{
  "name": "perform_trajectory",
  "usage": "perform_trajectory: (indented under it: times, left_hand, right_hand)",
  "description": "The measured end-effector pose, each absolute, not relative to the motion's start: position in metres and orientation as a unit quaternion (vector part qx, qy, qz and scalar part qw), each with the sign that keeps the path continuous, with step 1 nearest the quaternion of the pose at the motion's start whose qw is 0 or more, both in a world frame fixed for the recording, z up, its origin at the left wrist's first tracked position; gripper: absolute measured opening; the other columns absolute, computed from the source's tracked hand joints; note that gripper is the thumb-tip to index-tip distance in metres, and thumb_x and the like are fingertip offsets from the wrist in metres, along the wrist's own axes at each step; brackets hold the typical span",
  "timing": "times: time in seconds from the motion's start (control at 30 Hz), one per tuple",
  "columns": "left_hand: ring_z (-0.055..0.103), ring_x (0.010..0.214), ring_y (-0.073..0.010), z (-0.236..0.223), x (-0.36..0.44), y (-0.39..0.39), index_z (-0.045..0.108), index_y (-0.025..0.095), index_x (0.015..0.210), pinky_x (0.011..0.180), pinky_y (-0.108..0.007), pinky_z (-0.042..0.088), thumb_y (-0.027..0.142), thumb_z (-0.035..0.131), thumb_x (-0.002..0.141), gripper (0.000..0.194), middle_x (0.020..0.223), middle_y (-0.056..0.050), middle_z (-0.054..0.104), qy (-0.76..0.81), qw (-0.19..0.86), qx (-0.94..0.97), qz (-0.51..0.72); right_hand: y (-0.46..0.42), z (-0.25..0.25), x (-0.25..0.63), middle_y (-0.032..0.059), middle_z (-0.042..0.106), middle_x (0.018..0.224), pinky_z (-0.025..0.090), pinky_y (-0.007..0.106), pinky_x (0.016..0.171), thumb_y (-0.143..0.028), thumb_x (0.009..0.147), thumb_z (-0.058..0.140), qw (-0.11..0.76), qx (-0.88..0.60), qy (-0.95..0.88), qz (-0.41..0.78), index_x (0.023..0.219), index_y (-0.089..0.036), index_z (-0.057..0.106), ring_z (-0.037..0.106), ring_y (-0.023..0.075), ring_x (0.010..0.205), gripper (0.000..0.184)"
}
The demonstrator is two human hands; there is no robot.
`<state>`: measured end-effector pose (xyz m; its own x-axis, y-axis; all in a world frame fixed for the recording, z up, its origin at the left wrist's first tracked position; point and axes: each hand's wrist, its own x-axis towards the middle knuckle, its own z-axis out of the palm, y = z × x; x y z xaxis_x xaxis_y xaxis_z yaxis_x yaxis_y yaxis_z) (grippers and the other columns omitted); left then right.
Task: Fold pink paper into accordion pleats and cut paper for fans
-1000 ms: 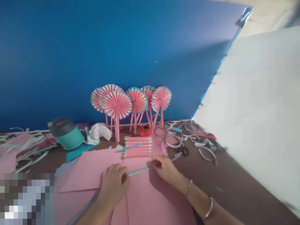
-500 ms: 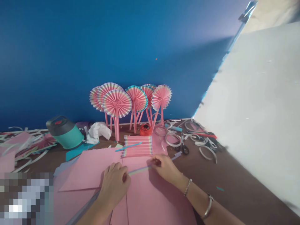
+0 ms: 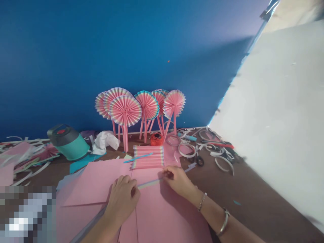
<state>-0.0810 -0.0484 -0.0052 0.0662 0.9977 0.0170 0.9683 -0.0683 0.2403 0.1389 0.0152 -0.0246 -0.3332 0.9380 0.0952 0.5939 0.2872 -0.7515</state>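
A narrow, pastel-striped paper strip [image 3: 150, 183] lies across a large pink paper sheet [image 3: 167, 209]. The strip's left end is under the thumb and curled fingers of my left hand [image 3: 123, 195], closed and pressed down on the paper. My right hand [image 3: 178, 180] pinches the other end between thumb and fingertips. Just beyond my hands is a pleated pink paper piece [image 3: 149, 157] with pastel edges, and a thin blue strip [image 3: 138, 158] lies over it. More pink sheets [image 3: 91, 184] are stacked around my left hand.
Several round pink paper fans [image 3: 126, 111] on sticks lean against the blue wall [image 3: 141, 44]. A teal and black container [image 3: 69, 143], crumpled white paper [image 3: 105, 143] and red string [image 3: 157, 139] stand behind. Scissors [image 3: 199, 159] and curled strips [image 3: 224, 165] lie right.
The view has shifted very slightly. Both hands keep their hold on the strip, with no visible movement along it.
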Motion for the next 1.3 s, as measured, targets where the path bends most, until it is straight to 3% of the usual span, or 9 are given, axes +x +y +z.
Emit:
perform_trajectory:
  times: [0.33, 1.3]
  left_hand:
    - [0.048, 0.077, -0.0184, -0.013, -0.094, -0.042, 0.047, 0.020, 0.059, 0.070, -0.030, 0.034, 0.015, 0.039, 0.077, 0.020, 0.073, -0.001, 0.054, 0.665, 0.156, 0.721, 0.120]
    - [0.048, 0.077, -0.0190, -0.011, -0.087, -0.045, 0.043, 0.021, 0.059, 0.070, -0.030, 0.033, 0.012, 0.042, 0.073, 0.016, 0.073, -0.002, 0.050, 0.678, 0.090, 0.726, 0.070]
  right_hand:
    - [0.014, -0.026, 0.139, 0.0032, 0.069, 0.075, 0.043, 0.026, 0.069, -0.026, 0.079, 0.058, 0.276, -0.507, -0.752, 0.319, 0.081, -0.019, 0.068, 0.060, 0.0188, 0.075, 0.013]
    - [0.013, -0.021, 0.137, 0.0040, 0.069, 0.077, 0.042, 0.028, 0.071, -0.023, 0.078, 0.056, 0.262, -0.517, -0.757, 0.303, 0.080, -0.018, 0.067, 0.059, 0.0198, 0.078, 0.012]
